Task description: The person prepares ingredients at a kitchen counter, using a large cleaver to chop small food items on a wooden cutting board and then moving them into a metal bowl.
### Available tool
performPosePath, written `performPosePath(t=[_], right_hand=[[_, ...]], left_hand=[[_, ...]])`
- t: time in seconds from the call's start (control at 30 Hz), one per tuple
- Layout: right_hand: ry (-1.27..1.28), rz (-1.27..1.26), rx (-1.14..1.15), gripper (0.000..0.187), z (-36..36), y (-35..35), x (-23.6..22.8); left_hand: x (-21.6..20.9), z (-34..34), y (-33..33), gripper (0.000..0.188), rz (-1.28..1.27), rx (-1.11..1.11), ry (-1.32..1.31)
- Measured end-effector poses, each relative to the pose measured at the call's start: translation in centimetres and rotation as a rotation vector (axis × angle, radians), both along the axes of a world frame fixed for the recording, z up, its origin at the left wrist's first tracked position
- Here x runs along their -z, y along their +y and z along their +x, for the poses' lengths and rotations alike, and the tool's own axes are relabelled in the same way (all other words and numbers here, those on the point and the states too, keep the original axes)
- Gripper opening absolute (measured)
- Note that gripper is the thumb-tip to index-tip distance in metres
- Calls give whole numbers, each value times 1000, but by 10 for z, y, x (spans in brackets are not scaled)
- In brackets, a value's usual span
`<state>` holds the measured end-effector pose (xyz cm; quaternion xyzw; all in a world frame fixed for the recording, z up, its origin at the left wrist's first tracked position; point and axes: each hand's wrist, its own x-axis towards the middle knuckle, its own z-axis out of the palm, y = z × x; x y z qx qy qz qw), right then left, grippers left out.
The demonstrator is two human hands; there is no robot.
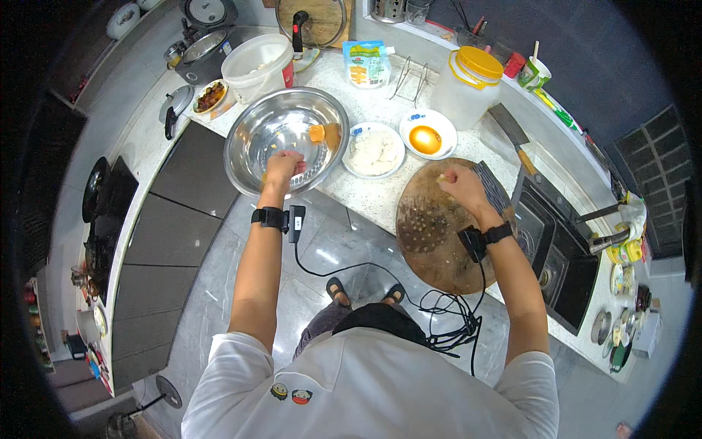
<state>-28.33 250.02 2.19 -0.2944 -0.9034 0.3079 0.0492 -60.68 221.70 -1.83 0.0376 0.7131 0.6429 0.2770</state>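
Observation:
My left hand (284,168) is over the near side of a large stainless-steel bowl (245,124), its fingers curled in; what they hold, if anything, is hidden. An orange block (316,133) lies inside the bowl. My right hand (464,186) is closed above the round wooden chopping board (439,249), a small pale yellow piece (442,178) at its fingertips. Between the hands, toward the back, stand a plate of white chunks (373,150) and a white bowl with brown liquid (425,139).
Behind the board are a cleaver (512,128) and a yellow-lidded plastic jar (468,84). A black sink (567,256) is on the right. A white tub (256,62) and a pouch (367,64) stand at the back. Black cables (450,322) hang beside my right arm.

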Motion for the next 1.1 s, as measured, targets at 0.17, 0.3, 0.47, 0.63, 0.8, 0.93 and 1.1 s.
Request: performPosePath(t=[0.17, 0.3, 0.47, 0.63, 0.8, 0.93, 1.1], right_hand=[[156, -84, -48, 35, -77, -67, -15], [152, -103, -111, 37, -161, -117, -13], [118, -46, -151, 38, -231, -155, -22], [85, -4, -203, 37, -206, -153, -22], [-6, 41, -167, 33, -108, -103, -12], [-37, -54, -35, 28, -8, -57, -15], [-216, 114, 198, 24, 105, 0, -9]], left_hand=[[6, -40, -12, 27, 46, -1, 27], [-1, -56, -28, 65, -70, 59, 105], [-10, -55, -50, 66, -169, 156, 180], [-17, -39, -66, 54, -118, 129, 246], [-30, -2, -41, 43, -31, 148, 423], [-31, 59, 11, 37, 88, 363, 549], [-23, 153, 93, 41, -59, 741, 558]])
